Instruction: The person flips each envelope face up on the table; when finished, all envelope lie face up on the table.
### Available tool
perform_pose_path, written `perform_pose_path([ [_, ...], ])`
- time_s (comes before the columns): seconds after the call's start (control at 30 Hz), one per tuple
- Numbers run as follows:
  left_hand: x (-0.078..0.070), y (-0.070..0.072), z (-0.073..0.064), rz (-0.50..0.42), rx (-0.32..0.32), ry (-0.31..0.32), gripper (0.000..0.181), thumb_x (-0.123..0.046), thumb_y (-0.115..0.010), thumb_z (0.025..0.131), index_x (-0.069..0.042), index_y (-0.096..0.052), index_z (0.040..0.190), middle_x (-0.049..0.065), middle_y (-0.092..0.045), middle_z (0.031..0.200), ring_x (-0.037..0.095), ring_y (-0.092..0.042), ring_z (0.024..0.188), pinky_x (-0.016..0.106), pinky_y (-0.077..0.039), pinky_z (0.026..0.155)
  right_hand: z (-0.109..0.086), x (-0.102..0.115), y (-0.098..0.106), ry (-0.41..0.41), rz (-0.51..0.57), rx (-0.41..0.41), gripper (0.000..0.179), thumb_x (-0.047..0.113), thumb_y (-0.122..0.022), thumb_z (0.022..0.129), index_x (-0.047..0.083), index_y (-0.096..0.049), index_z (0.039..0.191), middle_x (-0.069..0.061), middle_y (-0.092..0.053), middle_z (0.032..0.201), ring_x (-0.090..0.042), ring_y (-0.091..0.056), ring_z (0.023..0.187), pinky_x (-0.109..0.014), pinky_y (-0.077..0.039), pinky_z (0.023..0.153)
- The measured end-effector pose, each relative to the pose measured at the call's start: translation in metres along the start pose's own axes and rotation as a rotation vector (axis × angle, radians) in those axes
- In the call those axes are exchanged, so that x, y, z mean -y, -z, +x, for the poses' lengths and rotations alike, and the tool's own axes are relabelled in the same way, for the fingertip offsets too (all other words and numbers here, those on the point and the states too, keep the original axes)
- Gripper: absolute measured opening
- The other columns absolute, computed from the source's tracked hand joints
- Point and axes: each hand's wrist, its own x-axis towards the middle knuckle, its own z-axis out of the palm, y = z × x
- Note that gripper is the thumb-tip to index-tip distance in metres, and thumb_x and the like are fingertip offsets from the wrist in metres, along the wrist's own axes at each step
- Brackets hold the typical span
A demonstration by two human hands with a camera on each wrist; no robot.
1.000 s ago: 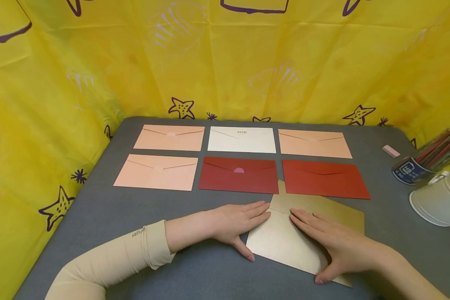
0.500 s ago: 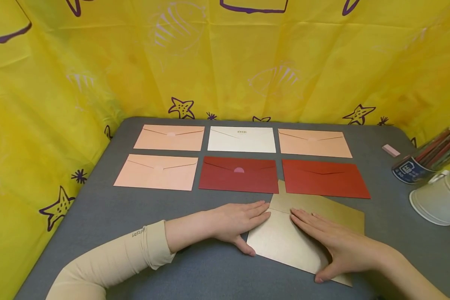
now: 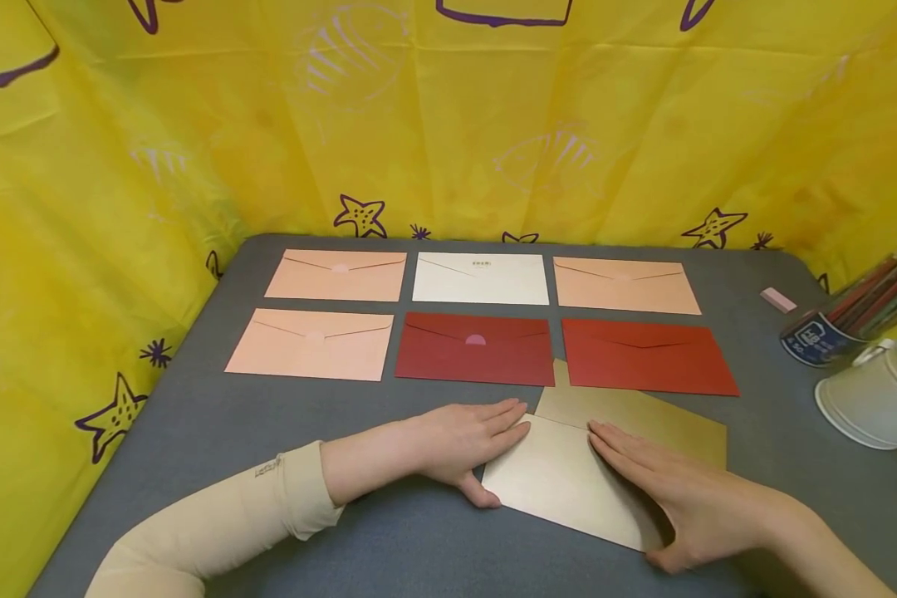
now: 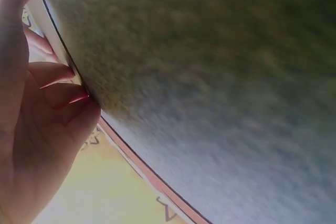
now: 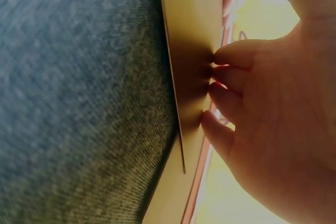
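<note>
A pale gold envelope [image 3: 561,473] lies askew near the front of the table, over a darker gold sheet [image 3: 661,419] that shows along its upper right. The sheet's far corner tucks in by the red envelopes. My left hand [image 3: 456,444] lays straight fingertips at the pale envelope's left edge, thumb by its lower left corner. Across the right part of it rests my right hand [image 3: 688,490], fingers extended, thumb at the near edge. The right wrist view shows these fingertips touching the gold surface [image 5: 186,51]; the palm hides the envelope's right end in the head view.
Farther back lie a dark red envelope [image 3: 474,361], a bright red one [image 3: 650,357], a white one [image 3: 481,282] and several peach envelopes [image 3: 310,353]. At right stand a pencil tub [image 3: 818,340] and a white mug [image 3: 870,394], with a pink eraser [image 3: 778,300] behind.
The pale gold envelope has slid slightly left over the darker sheet. My left hand has shifted a little left; my right hand's fingers and thumb have moved slightly right.
</note>
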Motion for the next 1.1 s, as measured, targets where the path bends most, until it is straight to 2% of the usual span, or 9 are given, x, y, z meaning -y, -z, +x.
perform_pose_path([
  [0.27,0.006,-0.002,-0.012,-0.016,-0.024,0.004,0.095,-0.07,-0.055,0.084,-0.006,-0.035,0.151,0.013,-0.03,0.156,0.022,-0.026,0.145,0.026,-0.033,0.109,-0.002,0.004,0.001,-0.026,-0.005,0.025,0.121,0.029,-0.086,0.063,0.012,-0.012,0.158,-0.006,-0.015,0.162,-0.014,-0.016,0.146,-0.005,-0.003,0.107],
  [0.47,0.009,-0.004,-0.015,-0.038,-0.021,-0.012,0.101,-0.075,-0.054,0.082,-0.006,-0.032,0.152,0.014,-0.027,0.158,0.023,-0.023,0.146,0.027,-0.031,0.11,-0.001,0.007,0.002,-0.042,-0.025,0.053,0.119,0.025,-0.084,0.065,0.012,-0.01,0.158,-0.006,-0.014,0.163,-0.016,-0.015,0.146,-0.005,-0.001,0.106],
  [0.7,0.012,-0.005,-0.016,-0.077,-0.022,-0.014,0.098,-0.073,-0.057,0.082,-0.007,-0.034,0.152,0.013,-0.029,0.157,0.022,-0.023,0.146,0.026,-0.035,0.108,0.0,0.01,0.005,-0.092,0.041,0.099,0.12,0.023,-0.083,0.066,0.015,-0.006,0.158,-0.004,-0.01,0.163,-0.019,-0.016,0.147,-0.004,0.0,0.104],
  [1.1,0.009,-0.003,-0.014,-0.001,-0.059,-0.042,0.089,-0.067,-0.057,0.083,-0.007,-0.041,0.148,0.015,-0.037,0.152,0.026,-0.033,0.141,0.026,-0.046,0.097,0.002,0.011,0.004,-0.123,0.091,0.13,0.121,0.019,-0.082,0.066,0.017,-0.003,0.158,-0.004,-0.006,0.164,-0.021,-0.011,0.148,-0.004,0.002,0.103],
])
